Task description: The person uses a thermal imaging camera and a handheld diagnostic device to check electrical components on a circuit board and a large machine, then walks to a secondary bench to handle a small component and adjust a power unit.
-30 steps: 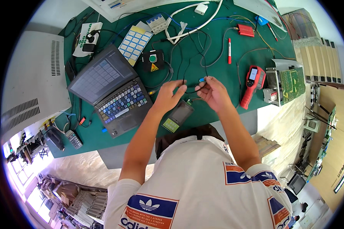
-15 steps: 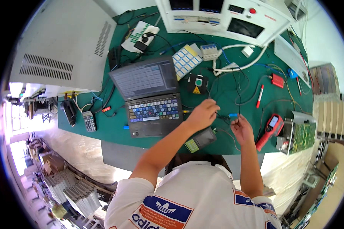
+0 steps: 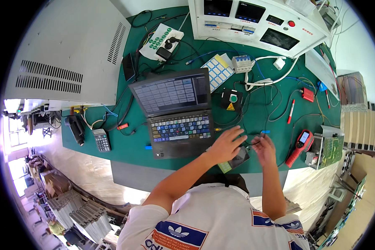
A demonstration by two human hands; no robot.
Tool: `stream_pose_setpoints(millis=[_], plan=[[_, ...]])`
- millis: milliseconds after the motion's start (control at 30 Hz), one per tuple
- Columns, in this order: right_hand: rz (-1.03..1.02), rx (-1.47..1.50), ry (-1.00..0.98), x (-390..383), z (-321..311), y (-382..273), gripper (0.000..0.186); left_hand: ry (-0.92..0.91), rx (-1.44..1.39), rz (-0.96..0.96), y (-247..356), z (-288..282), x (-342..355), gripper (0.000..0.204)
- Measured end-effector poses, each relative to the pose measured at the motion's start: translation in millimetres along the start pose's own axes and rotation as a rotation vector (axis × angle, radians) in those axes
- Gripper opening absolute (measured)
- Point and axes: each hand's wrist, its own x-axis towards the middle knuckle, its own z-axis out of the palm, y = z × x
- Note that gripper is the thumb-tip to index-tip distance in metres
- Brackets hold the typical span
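Observation:
My left hand (image 3: 227,145) reaches over a dark box-shaped device with a green label (image 3: 238,158) near the table's front edge. Its fingers are spread and bent, and the palm hides part of the device. Close by on the right, my right hand (image 3: 264,150) pinches a thin black cable (image 3: 252,144), which runs across toward the left fingertips. Just beyond the right fingertips lies a small blue piece (image 3: 265,131). Whether the cable's end touches the device cannot be made out.
An open laptop (image 3: 181,130) stands left of my hands. Behind them is a black box with a green button (image 3: 232,100). A red handheld meter (image 3: 300,148) and a green circuit board (image 3: 331,151) lie at right. Loose cables cross the green table (image 3: 187,166).
My view has shifted, so the table things appear farther right and lower. My left hand has come back nearer me, over the device, and its fingers have spread. The right hand stays near the blue piece.

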Motion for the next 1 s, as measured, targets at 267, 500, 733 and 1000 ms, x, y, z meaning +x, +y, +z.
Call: stream_pose_setpoints(millis=[267, 500, 733, 1000], plan=[[-0.289, -0.504, 0.468, -68, -32, 55, 0.044, 0.351, 0.124, -0.310, -143, -229, 60, 0.021], [-0.210, -0.387, 0.556, -138, -13, 119, 0.040, -0.260, 0.723, 0.006, -308, -278, 119, 0.039], [-0.187, -0.387, 0.660, -167, 8, 134, 0.040, -0.608, 0.952, -0.105, -367, -264, 159, 0.040], [-0.171, -0.368, 0.672, -168, 14, 142, 0.041, -0.612, 0.558, -0.146, -406, -321, 171, 0.045]])
